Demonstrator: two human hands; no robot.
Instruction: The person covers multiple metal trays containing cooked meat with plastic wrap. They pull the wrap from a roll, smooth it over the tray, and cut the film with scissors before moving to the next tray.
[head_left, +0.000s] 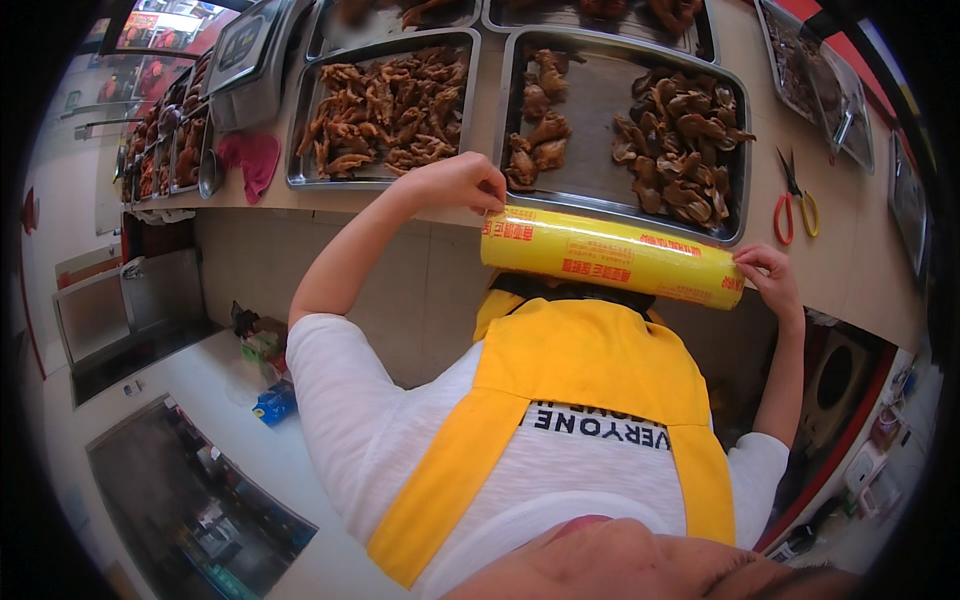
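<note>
A yellow-printed roll of cling film (611, 259) lies crosswise before my body, at the near edge of the counter. With bent fingers, my left hand (469, 180) pinches the film at the roll's upper left end. My right hand (772, 277) grips the right end between thumb and fingertips. Directly beyond the roll is a metal tray (589, 184) with a few brown cooked meat pieces (540, 139) on its left and a pile of flatter pieces (679, 142) on its right. Left of it, another metal tray (337, 184) holds cooked chicken feet (386, 112).
Scissors (787, 210) with one red and one yellow handle lie right of the trays. A pink cloth (251, 165) and a metal ladle (211, 176) rest at the left, near a boxy metal appliance (251, 67). More food trays (817, 82) stand at the far right.
</note>
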